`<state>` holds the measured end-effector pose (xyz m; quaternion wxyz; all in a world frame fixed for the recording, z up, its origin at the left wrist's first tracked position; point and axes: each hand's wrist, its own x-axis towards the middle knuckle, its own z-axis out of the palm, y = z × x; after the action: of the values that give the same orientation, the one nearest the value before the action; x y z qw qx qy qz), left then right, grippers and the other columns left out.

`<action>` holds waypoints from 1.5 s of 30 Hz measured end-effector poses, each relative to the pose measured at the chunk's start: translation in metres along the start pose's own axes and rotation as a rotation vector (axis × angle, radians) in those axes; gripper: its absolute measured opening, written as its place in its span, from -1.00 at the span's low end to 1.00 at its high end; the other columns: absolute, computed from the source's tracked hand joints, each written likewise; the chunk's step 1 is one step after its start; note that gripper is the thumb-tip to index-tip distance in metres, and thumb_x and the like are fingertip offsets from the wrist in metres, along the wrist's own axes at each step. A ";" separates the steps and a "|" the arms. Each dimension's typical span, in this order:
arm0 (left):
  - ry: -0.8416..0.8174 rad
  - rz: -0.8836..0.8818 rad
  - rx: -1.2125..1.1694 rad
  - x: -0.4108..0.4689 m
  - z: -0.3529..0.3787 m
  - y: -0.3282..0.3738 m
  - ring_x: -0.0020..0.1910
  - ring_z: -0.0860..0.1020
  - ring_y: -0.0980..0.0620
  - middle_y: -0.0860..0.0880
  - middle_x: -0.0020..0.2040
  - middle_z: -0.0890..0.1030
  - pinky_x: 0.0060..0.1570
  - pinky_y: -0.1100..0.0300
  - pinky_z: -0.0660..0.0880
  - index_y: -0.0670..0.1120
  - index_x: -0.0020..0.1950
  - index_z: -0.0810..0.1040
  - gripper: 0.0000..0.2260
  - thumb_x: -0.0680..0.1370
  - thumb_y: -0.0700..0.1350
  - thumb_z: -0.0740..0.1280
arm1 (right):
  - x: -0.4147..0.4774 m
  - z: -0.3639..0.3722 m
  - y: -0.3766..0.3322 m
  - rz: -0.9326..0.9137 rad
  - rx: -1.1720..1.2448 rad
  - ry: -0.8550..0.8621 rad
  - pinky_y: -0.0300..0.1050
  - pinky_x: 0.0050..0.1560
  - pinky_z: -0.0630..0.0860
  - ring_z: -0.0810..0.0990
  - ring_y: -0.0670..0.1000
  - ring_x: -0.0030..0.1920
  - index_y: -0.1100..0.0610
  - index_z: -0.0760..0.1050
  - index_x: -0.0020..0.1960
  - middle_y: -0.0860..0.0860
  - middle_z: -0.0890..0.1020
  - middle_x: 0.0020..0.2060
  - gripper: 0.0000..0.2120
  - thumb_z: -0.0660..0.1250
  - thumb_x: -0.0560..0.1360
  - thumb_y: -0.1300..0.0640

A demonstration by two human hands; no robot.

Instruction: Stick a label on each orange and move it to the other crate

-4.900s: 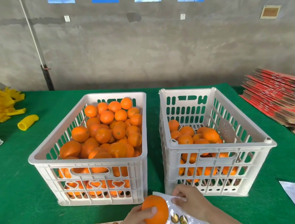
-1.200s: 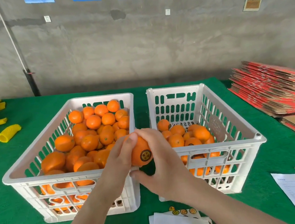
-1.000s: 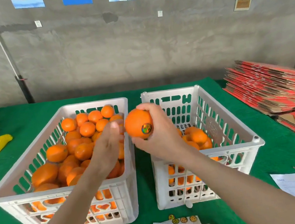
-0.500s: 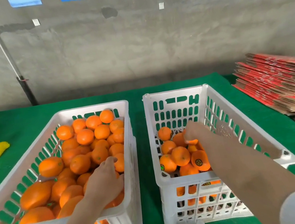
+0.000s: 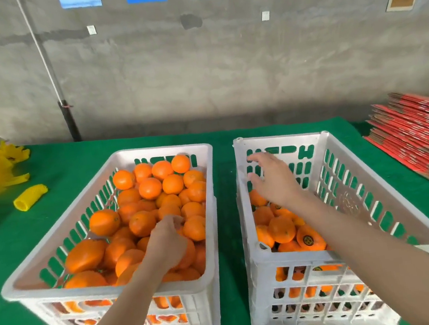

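Left hand down in the full crate, right hand empty over the other.

Left hand rests on the unlabelled oranges heaped in the left crate, fingers curled down among the fruit. Whether they have closed round one is hidden by the back of the hand. Right hand hovers over the far half of the right crate, fingers spread, holding nothing; labelled oranges lie below it and nearer. Judgement: the next fruit sits directly under the left hand, by far the nearer one. Round fruit, no axis to align.
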<state>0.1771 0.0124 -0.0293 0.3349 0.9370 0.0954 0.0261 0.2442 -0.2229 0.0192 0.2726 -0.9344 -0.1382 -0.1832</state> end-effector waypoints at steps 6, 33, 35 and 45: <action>-0.002 -0.036 0.043 0.007 -0.043 -0.030 -0.09 0.56 -0.08 -0.19 -0.01 0.63 -0.16 0.18 0.51 -0.21 -0.01 0.61 -0.84 0.53 -0.30 0.24 | -0.060 0.022 -0.079 -0.419 0.025 -0.421 -0.03 0.18 0.46 0.50 -0.02 0.13 0.06 0.52 0.19 -0.02 0.58 0.10 -0.77 0.24 0.57 0.09; -0.092 0.176 -0.559 -0.149 -0.051 0.011 0.09 0.52 0.02 0.07 0.14 0.52 -0.04 0.16 0.50 0.16 0.23 0.39 -0.39 0.22 0.18 0.47 | -0.235 0.066 0.001 0.090 -0.211 -0.928 -0.25 -0.30 0.30 0.45 -0.09 -0.29 0.17 0.38 -0.33 -0.08 0.39 -0.33 -0.63 0.14 0.59 0.02; -0.193 0.148 -0.492 -0.168 -0.033 0.012 0.12 0.51 0.02 0.06 0.16 0.51 0.01 0.15 0.46 0.11 0.31 0.38 -0.34 0.25 0.15 0.50 | -0.239 0.073 0.004 0.138 -0.210 -0.921 -0.20 -0.40 0.21 0.27 -0.08 -0.46 0.12 0.23 -0.43 -0.05 0.27 -0.46 -0.57 0.20 0.54 -0.02; -0.407 -0.248 -0.705 -0.186 0.054 -0.037 0.09 0.55 -0.04 -0.04 0.08 0.57 0.05 0.15 0.50 -0.09 0.29 0.43 -0.52 0.43 -0.02 0.47 | -0.250 0.084 -0.001 0.222 -0.209 -0.867 -0.09 -0.18 0.44 0.50 0.08 -0.10 0.24 0.52 -0.18 0.04 0.50 -0.20 -0.72 0.34 0.43 -0.01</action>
<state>-0.0052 -0.0298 -0.0915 0.6474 0.7328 0.1246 -0.1686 0.0426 -0.2145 -0.1506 0.1117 -0.9564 -0.1196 0.2421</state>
